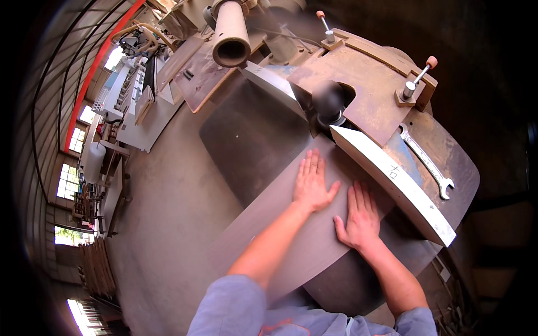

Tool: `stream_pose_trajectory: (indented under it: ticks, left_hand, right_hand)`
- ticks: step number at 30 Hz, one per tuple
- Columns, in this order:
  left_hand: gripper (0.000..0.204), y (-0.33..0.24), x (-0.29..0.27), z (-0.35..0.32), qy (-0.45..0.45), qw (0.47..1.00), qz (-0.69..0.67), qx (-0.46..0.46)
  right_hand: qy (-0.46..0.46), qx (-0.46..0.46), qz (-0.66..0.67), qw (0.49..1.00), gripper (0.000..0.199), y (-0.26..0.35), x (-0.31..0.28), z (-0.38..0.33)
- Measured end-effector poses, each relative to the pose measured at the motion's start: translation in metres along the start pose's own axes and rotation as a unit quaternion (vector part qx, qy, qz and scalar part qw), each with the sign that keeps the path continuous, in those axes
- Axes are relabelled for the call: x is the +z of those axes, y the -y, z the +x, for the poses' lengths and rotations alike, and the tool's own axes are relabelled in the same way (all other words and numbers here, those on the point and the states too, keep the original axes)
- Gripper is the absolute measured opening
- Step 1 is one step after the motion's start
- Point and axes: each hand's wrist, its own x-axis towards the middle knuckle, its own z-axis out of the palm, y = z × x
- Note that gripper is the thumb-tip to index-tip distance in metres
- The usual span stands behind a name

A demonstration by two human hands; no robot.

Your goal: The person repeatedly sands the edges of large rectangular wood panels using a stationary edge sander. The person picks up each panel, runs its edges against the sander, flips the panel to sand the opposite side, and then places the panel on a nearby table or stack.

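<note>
A wide flat board [305,238], grey-brown and smooth, lies across the dark machine table [252,134]. My left hand [314,187] rests flat on its upper part, fingers stretched toward the cutter. Close by on the right, my right hand [360,221] also presses flat on the board, thumb out. The board's far end reaches the white fence [395,182] near a dark, blurred spindle cutter [329,103]. Neither hand grips anything.
An open-end wrench [427,159] lies on the machine top right of the fence. Two clamp levers [417,78] with orange knobs stand behind. A dust pipe [231,39] hangs at the top. Another long machine [145,101] and stacked boards [98,266] stand at left.
</note>
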Motion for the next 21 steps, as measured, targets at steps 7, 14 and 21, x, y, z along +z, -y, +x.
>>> stream_pose_trajectory:
  ticks: [7,14,21]
  left_hand:
    - [0.085,0.014,-0.001,0.008,-0.010,1.000,-0.009,0.003]
    - [0.086,0.031,0.000,0.017,-0.001,1.000,0.013,0.000]
    - [0.086,0.043,-0.002,0.024,-0.010,1.000,0.024,0.003]
  right_hand:
    - [-0.002,-0.004,0.009,1.000,0.079,0.003,0.007,0.013]
    - [0.001,-0.009,0.010,1.000,0.077,0.007,0.015,0.026]
    - [-0.019,-0.021,0.022,0.999,0.077,0.013,0.020,0.039]
